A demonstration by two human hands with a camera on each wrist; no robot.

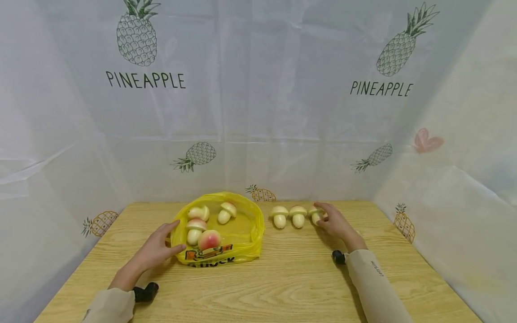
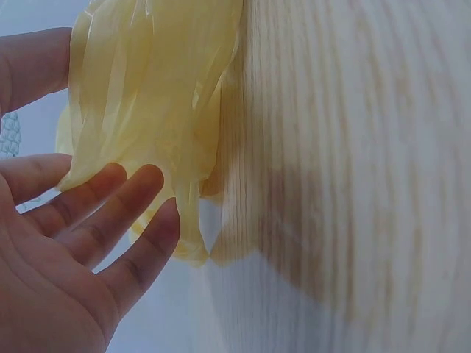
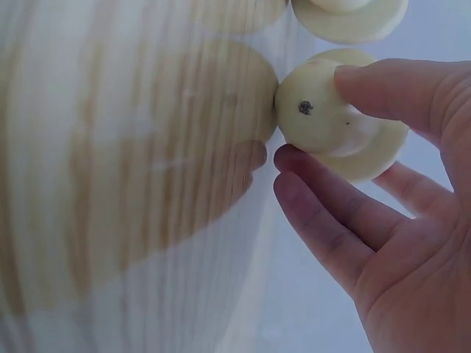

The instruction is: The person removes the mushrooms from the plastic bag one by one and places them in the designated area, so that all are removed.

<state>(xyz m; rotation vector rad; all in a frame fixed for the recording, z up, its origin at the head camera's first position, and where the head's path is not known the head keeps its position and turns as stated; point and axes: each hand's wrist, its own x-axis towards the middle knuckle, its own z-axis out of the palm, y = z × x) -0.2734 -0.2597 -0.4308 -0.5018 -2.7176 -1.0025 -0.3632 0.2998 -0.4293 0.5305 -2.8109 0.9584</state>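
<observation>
The rightmost mushroom (image 1: 315, 217) is pinched in the half-curled right hand (image 1: 337, 223); the wide-spread left hand (image 1: 154, 249) touches the bag (image 1: 247, 253).

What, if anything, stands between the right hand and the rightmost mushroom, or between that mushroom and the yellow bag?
Nothing visible separates the right hand from the rightmost mushroom: the thumb touches it. Straight across toward the yellow bag, two more mushrooms stand in line, then the bag's right rim.

Wood-grain tbl (image 1: 282, 287), whitish backdrop (image 1: 258, 112) w/ pineapple prints (image 1: 137, 40), "PINEAPPLE" txt (image 1: 145, 80) & pink heart (image 1: 426, 141) at R
</observation>
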